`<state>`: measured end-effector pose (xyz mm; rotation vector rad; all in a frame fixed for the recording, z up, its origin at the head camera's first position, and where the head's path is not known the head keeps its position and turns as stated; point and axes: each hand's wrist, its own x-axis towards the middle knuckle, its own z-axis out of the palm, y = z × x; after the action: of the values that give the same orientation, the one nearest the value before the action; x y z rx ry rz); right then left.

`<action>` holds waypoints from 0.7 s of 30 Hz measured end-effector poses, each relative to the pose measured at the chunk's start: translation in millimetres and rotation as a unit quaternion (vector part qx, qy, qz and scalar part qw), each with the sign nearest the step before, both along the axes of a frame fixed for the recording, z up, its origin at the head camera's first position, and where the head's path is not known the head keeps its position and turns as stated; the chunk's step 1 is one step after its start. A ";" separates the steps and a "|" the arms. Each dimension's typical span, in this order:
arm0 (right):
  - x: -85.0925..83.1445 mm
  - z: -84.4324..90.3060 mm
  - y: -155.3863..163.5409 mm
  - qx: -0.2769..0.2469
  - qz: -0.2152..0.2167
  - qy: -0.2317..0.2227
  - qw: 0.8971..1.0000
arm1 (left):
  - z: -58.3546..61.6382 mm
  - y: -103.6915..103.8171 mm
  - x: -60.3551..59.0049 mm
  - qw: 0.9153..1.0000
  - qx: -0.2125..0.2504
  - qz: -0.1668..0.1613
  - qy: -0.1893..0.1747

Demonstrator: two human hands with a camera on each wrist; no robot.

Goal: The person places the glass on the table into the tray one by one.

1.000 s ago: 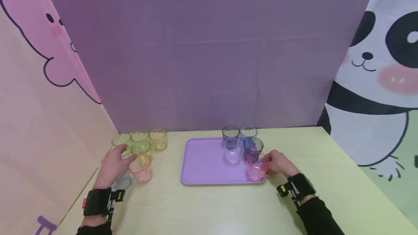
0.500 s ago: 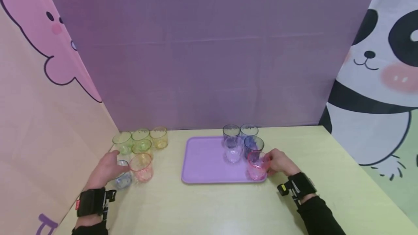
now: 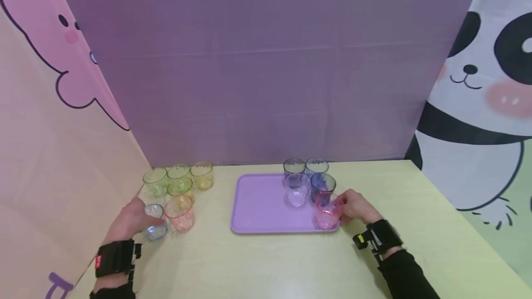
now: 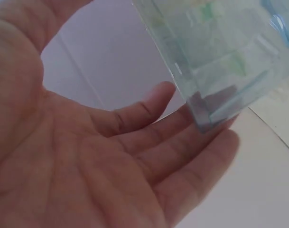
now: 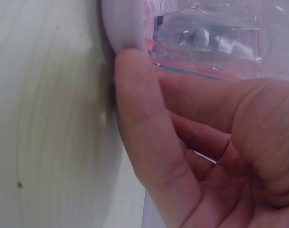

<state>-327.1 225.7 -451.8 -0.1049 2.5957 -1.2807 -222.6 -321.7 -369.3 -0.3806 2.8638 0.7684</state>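
Note:
At the table's left stands a clear bluish drinking glass (image 3: pixel 155 230). My left hand (image 3: pixel 134 218) reaches around its side, and in the left wrist view the fingers (image 4: pixel 196 183) lie extended at the glass's lower edge. A pink glass (image 3: pixel 326 218) stands on the front right corner of the purple tray (image 3: pixel 253 206). My right hand (image 3: pixel 356 207) holds it from the right side. In the right wrist view one fingertip (image 5: pixel 132 59) meets the tray's rim, and the other fingers are curled beside the glass.
Beside the bluish glass is a peach-pink glass (image 3: pixel 180 216). Green glasses (image 3: pixel 155 183) and a yellow glass (image 3: pixel 202 178) stand behind. On the tray are a clear glass (image 3: pixel 297 193), a dark blue glass (image 3: pixel 323 188) and others. A purple backdrop (image 3: pixel 266 68) closes the back.
My left hand has drawn back from the green glasses, down and left to the bluish glass, with its fingers lowered around it. The right hand and pink glass have stayed in place.

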 end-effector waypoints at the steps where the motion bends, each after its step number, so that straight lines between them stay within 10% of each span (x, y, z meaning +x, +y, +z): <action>1: -0.4 -0.4 0.1 0.000 0.000 0.001 1.000 | -0.5 -0.3 0.0 1.000 0.005 0.004 -0.007; 21: 1.3 1.8 0.0 0.000 0.003 -0.002 1.000 | 6.3 -6.2 7.4 1.000 0.002 -0.018 0.007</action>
<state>-325.7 225.7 -450.0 -0.1100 2.5903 -1.2775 -215.3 -328.0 -363.0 -0.3233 2.8734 0.7733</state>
